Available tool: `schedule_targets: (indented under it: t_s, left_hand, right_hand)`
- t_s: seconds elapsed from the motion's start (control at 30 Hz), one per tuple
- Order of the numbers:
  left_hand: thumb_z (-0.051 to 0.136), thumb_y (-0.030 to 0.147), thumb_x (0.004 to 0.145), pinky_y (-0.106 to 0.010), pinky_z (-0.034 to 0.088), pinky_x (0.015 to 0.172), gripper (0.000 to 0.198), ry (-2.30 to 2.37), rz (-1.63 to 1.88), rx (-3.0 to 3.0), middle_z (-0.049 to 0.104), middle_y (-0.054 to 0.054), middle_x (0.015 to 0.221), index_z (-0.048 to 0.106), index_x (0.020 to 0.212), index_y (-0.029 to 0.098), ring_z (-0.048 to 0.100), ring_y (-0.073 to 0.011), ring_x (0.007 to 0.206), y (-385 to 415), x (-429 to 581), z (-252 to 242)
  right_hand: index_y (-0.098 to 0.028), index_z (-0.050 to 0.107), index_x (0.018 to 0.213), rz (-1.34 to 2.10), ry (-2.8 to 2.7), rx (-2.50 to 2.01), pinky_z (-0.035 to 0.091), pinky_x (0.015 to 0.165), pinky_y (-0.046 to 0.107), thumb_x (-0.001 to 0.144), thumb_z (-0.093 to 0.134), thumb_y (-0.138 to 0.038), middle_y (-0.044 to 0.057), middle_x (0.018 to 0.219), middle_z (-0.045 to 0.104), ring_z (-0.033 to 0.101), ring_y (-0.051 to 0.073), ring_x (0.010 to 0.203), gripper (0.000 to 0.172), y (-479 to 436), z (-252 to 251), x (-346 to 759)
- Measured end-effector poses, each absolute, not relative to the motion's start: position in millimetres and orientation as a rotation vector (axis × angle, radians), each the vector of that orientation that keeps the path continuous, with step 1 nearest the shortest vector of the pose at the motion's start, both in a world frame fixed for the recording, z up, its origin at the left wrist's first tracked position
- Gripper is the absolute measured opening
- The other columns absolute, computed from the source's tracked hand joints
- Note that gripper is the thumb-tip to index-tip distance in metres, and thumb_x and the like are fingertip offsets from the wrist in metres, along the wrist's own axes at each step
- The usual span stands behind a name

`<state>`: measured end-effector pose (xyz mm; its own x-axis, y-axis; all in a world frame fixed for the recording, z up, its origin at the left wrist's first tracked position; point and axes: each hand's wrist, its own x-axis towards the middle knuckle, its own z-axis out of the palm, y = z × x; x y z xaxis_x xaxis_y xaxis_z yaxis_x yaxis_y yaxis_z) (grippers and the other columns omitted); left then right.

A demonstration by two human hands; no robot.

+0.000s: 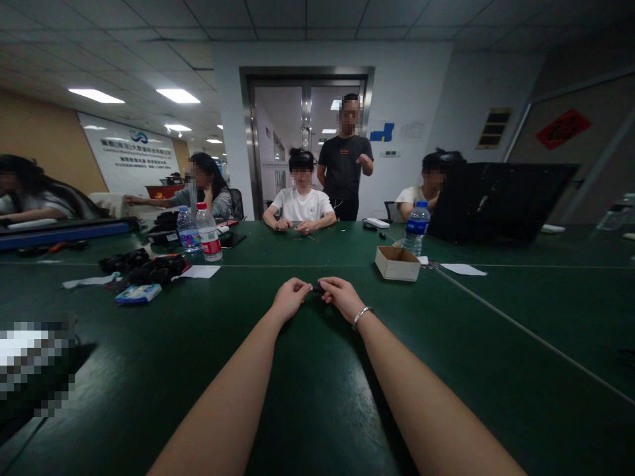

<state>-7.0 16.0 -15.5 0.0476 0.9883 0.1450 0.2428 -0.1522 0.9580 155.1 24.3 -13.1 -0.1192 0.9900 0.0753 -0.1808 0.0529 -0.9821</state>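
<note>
— What is proving hard to make out?

— The small dark piece [318,289] is hiding almost wholly between the fingertips, so I cannot tell its shape or what it is made of. A blurred patch [34,367] is covering the near left corner, and the laptop [496,201] at the far right is showing only its black back.

— How are the hands sitting?

— The left hand [290,299] and the right hand [341,295] are meeting at the middle of the green bench [317,396], each pinching narrowly on one end of the piece. It is looking black and thin, lying just above the bench top. A bracelet [362,316] is circling the right wrist.

— And around them?

— A cardboard box [397,263] is standing open, far and right of the hands, with a water bottle [415,228] just behind it. To the far left two more bottles [198,231] are standing side by side near a heap of black gear [149,268], a paper sheet [201,271] and a blue packet [139,293]. Across the bench a person in a white shirt [299,205] is sitting, hands together. Nothing is blocking the sight of the hands themselves.
</note>
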Motion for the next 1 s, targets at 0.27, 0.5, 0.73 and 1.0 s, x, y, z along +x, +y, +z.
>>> schedule_targets:
  t_s: [0.27, 0.5, 0.73, 1.0]
  left_hand:
    - [0.065, 0.010, 0.063, -0.026, 0.045, 0.075, 0.017, 1.188, 1.252, 1.587, 0.059, -0.003, 0.082, 0.055, 0.077, 0.015, 0.057, -0.0136, 0.078, 13.0, -6.3, -12.2]
    - [0.058, 0.044, 0.075, -0.024, 0.043, 0.057, 0.035, 1.400, 1.184, 1.482, 0.061, -0.006, 0.088, 0.052, 0.096, 0.017, 0.057, -0.0138, 0.066, 16.2, -4.0, -13.8]
    - [0.050, 0.033, 0.082, -0.023, 0.043, 0.060, 0.025, 1.303, 1.189, 1.594, 0.063, -0.002, 0.072, 0.053, 0.102, 0.017, 0.059, -0.0132, 0.066, 12.1, -1.9, -13.9]
    - [0.059, 0.024, 0.077, -0.023, 0.047, 0.060, 0.024, 1.226, 1.204, 1.530, 0.064, -0.007, 0.088, 0.056, 0.099, 0.017, 0.061, -0.0166, 0.081, 7.2, -3.1, -10.8]
  right_hand:
    - [-0.009, 0.064, 0.084, 1.328, -1.196, -0.964, 0.040, 0.041, 0.015, 0.073, 0.067, -0.012, 0.001, 0.058, 0.059, 0.053, 0.007, 0.047, 0.012, 25.8, -13.0, 154.3]
    - [-0.010, 0.064, 0.083, 1.333, -1.192, -0.962, 0.041, 0.042, 0.015, 0.074, 0.065, -0.012, 0.002, 0.062, 0.061, 0.054, 0.008, 0.048, 0.010, 26.2, -14.3, 154.3]
    - [-0.009, 0.064, 0.084, 1.317, -1.217, -0.969, 0.040, 0.042, 0.015, 0.074, 0.064, -0.012, 0.002, 0.063, 0.061, 0.054, 0.008, 0.048, 0.010, 25.6, -13.8, 153.5]
    - [-0.010, 0.064, 0.083, 1.314, -1.219, -0.964, 0.041, 0.043, 0.016, 0.073, 0.065, -0.012, 0.002, 0.062, 0.061, 0.054, 0.008, 0.049, 0.011, 26.1, -14.3, 154.9]
